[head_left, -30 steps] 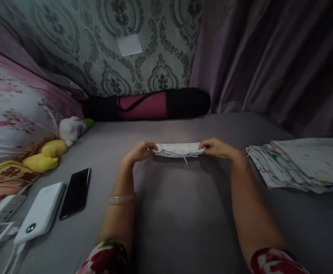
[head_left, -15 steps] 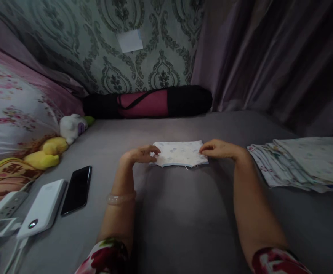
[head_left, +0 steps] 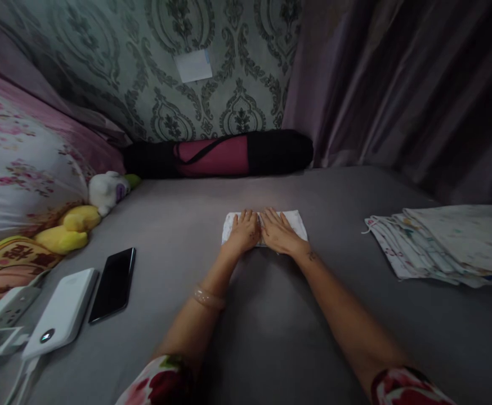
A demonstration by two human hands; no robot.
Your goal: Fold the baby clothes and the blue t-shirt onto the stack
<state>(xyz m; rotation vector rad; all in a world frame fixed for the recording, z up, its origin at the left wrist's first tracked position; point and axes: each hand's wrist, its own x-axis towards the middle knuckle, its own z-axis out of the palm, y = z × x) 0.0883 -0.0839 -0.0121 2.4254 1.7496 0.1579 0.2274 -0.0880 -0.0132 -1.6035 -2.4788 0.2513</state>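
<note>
A small white folded cloth garment [head_left: 299,223] with a faint print lies flat on the grey bed sheet [head_left: 170,225]. My left hand [head_left: 245,232] rests palm down on its left half, fingers stretched out and pointing away from me. Beside it, almost touching, my right hand [head_left: 280,230] lies flat on the right half with its fingers a little spread. Both hands cover the middle of the cloth, so most of its print is hidden. Neither hand grips anything.
At right lies a stack of folded printed cloths [head_left: 457,242]. On the left are a black phone [head_left: 113,284], a white power bank [head_left: 62,315], a power strip [head_left: 9,309] with cables, and plush toys [head_left: 108,191]. A black-and-pink long bag [head_left: 216,156] lies along the wall.
Both hands have moved inward from the cloth's left and right ends to its middle. Their fingers, bent at the edges before, now lie flat on top.
</note>
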